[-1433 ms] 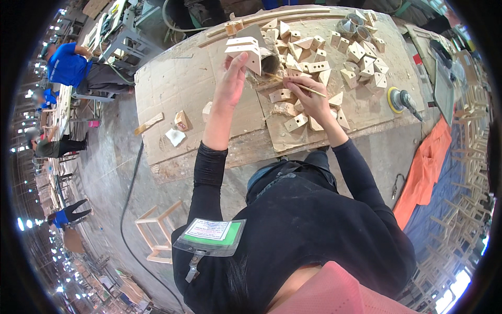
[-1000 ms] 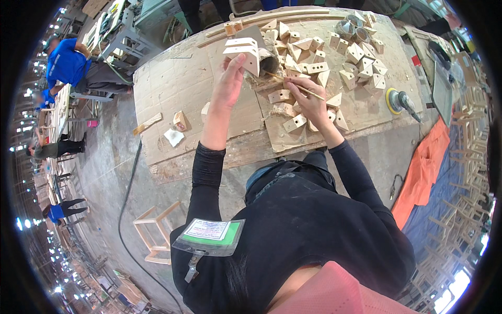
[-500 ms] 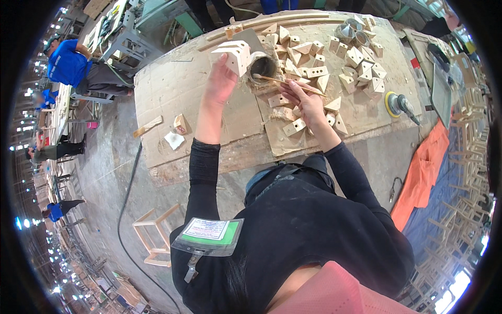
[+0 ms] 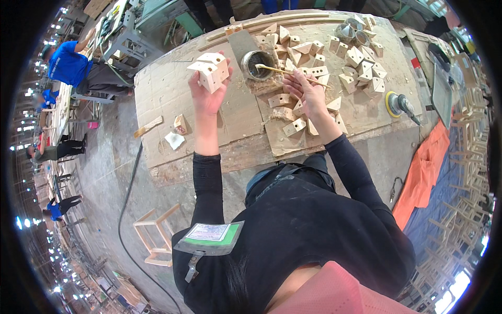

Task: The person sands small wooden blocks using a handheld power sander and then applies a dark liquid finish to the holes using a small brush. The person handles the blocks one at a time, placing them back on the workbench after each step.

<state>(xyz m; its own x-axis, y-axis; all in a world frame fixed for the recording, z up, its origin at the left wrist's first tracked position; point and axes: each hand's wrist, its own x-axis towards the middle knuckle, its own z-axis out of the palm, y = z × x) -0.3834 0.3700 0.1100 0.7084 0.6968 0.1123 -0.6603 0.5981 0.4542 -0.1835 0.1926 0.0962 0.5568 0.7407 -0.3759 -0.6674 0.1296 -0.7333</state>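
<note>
Drilled pale wooden blocks (image 4: 211,73), held together in a stack, are gripped by my left hand (image 4: 209,102) above the left part of the table. My right hand (image 4: 309,97) pinches a thin wooden stick (image 4: 280,69) with a pale tip. That tip reaches over the mouth of a round pot (image 4: 246,64) with a dark inside; whether it touches the contents I cannot tell. The pot stands between my hands on a crusted board. Loose drilled wooden blocks (image 4: 316,71) lie in a heap beyond and around my right hand.
Another pile of blocks (image 4: 361,68) and metal cans (image 4: 345,32) are farther right. A sander (image 4: 400,104) lies near the table's right edge. At the left are a flat wooden-handled tool (image 4: 148,127), a single block (image 4: 180,123) and a white scrap (image 4: 174,140). People in blue work off to the left.
My left hand has drawn left and away from the pot, turning the blocks. The stick in my right hand has shifted slightly, its tip still over the pot.
</note>
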